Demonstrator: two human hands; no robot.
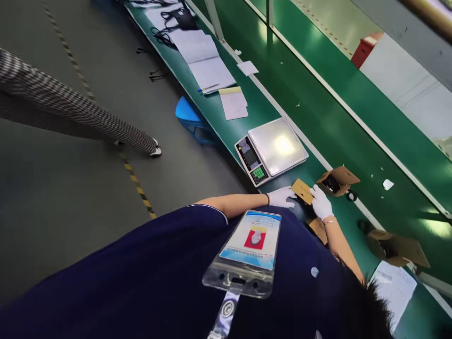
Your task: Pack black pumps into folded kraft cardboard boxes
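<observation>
The right hand [321,202], in a white glove, grips the right end of a flat tan cardboard piece [302,190] between thumb and fingers, just right of the centre of the frame. The left hand [281,197], gloved too, lies at the cardboard piece's left edge with its fingers partly spread; whether it also grips the piece I cannot tell. Below them, a second tan cardboard piece [318,230] shows only in part between the navy shirt [169,273] and the right forearm.

Just above the hands, a scale [277,148] with a bare metal plate sits on the green tabletop [259,106]. Right of the hands stands an open carton [337,181] with something dark inside, and farther toward the lower right is another open carton [397,249], with a white sheet [395,287] just below it. An ID badge [252,242] hangs over the shirt at lower centre.

Farther up the table lie a small pad [233,102], an open notebook [205,61] with a pen on its lower edge, and black cables [173,19] at the top of the frame. A blue stool [190,115] shows left of the table, and another person's checked trouser leg [77,103] crosses the upper left.
</observation>
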